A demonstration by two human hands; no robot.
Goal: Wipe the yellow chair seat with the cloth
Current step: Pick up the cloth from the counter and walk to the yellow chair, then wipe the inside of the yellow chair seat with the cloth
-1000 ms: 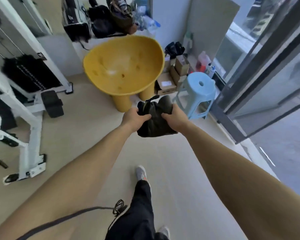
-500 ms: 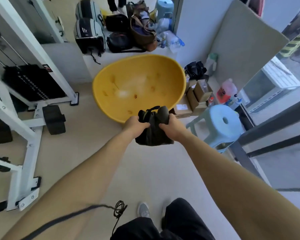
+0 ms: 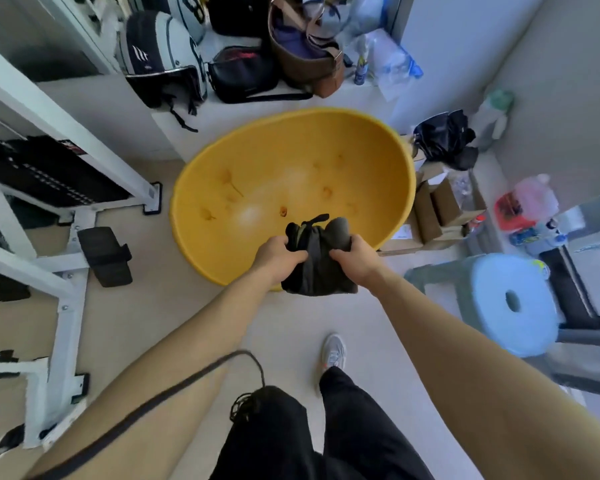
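Observation:
The yellow chair (image 3: 291,174) has a round bowl-shaped seat with several brownish spots and stands on the floor just ahead of me. A bunched dark cloth (image 3: 317,261) hangs over the seat's near rim. My left hand (image 3: 278,254) grips its left side and my right hand (image 3: 355,259) grips its right side. The cloth hides part of the near rim. I cannot tell whether the cloth touches the seat.
A white exercise machine (image 3: 63,237) stands at the left. A light blue plastic stool (image 3: 510,303) is at the right. Cardboard boxes (image 3: 437,209) and bottles (image 3: 530,202) sit right of the chair. Helmets (image 3: 163,60) and bags (image 3: 305,53) lie on a ledge behind. My foot (image 3: 333,351) is on the floor.
I have stepped closer to the chair, which now looks larger and lies more beneath me. Both hands kept hold of the cloth and now reach over the seat's near rim.

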